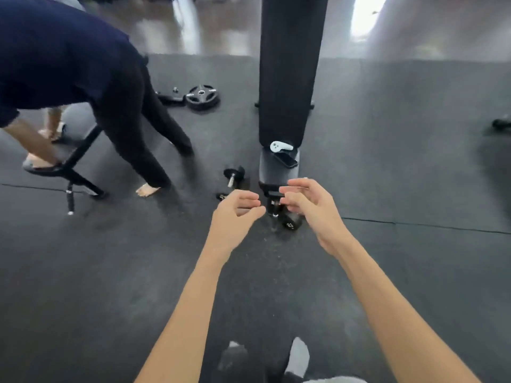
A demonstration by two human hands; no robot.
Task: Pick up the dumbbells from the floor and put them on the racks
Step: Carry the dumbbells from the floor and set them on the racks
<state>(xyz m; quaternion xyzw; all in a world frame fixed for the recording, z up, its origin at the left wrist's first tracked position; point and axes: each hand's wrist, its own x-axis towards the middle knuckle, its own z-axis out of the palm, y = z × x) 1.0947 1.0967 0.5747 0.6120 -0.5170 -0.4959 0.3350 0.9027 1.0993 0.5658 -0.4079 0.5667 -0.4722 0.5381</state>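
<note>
Two black dumbbells lie on the dark rubber floor at the near end of a long black bench (pixel 287 78). One dumbbell (pixel 233 175), with a metal handle, lies left of the bench foot. The other dumbbell (pixel 289 221) lies below the bench end, partly hidden behind my hands. My left hand (pixel 237 211) hovers above the floor between the two, fingers loosely curled and holding nothing. My right hand (pixel 307 203) reaches out over the second dumbbell with relaxed fingers, also holding nothing. No rack is in view.
A white controller (pixel 280 146) and a phone (pixel 286 160) lie on the bench end. Another person (pixel 83 73) bends over a second bench (pixel 74 167) at the left. Weight plates (pixel 201 96) lie on the floor behind. My feet (pixel 298 357) show at the bottom.
</note>
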